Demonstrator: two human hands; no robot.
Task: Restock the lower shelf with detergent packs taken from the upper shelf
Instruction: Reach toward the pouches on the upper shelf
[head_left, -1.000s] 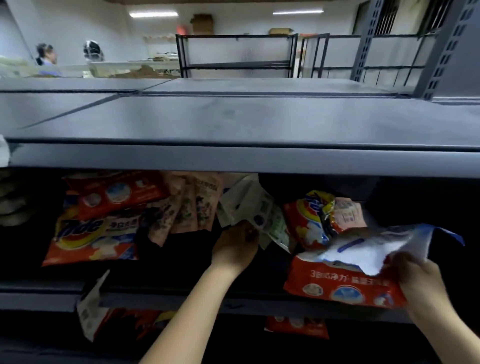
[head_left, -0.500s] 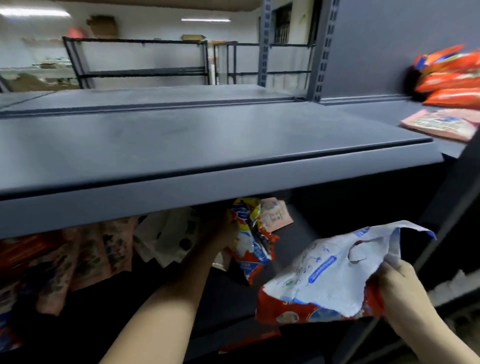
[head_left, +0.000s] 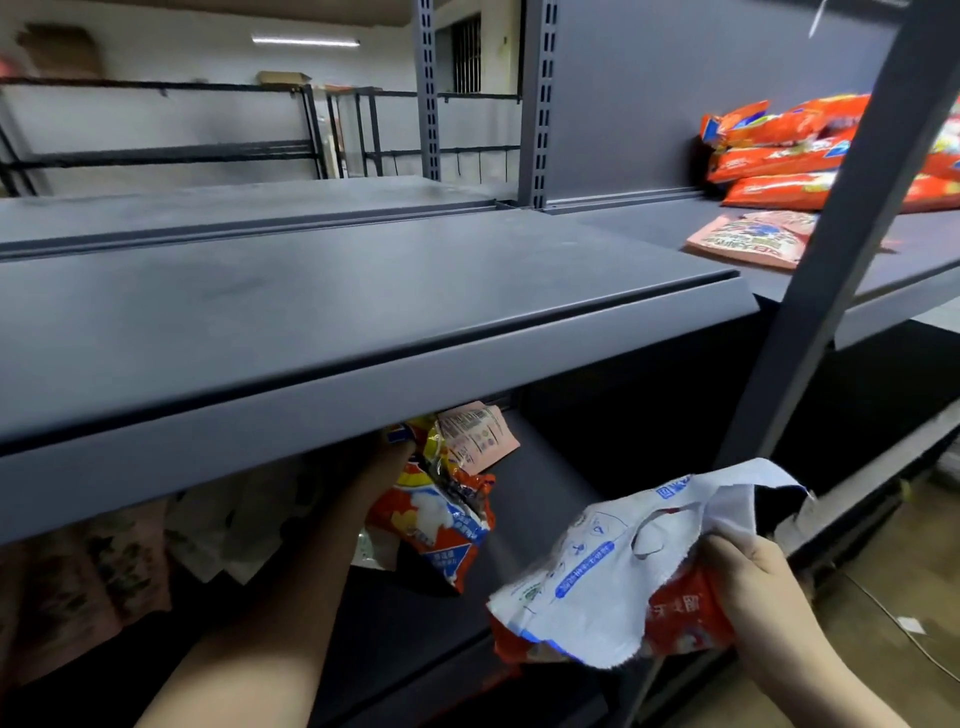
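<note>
**Two detergent packs held at the grey shelf**

The right hand (head_left: 763, 597) is curled round a white-and-red detergent pack (head_left: 613, 566), gripped at its right end and held in the air in front of the lower shelf (head_left: 540, 499), below the upper shelf (head_left: 363, 312). The left hand (head_left: 387, 462) is reached under the upper shelf; its fingers are mostly hidden, and how they are set cannot be told, though an orange detergent pack (head_left: 436, 514) is touched just right of the wrist. A pink pack (head_left: 478, 434) lies behind it. A stack of orange packs (head_left: 779, 150) rests on the neighbouring shelf (head_left: 649, 228), right of the upper shelf.
</note>
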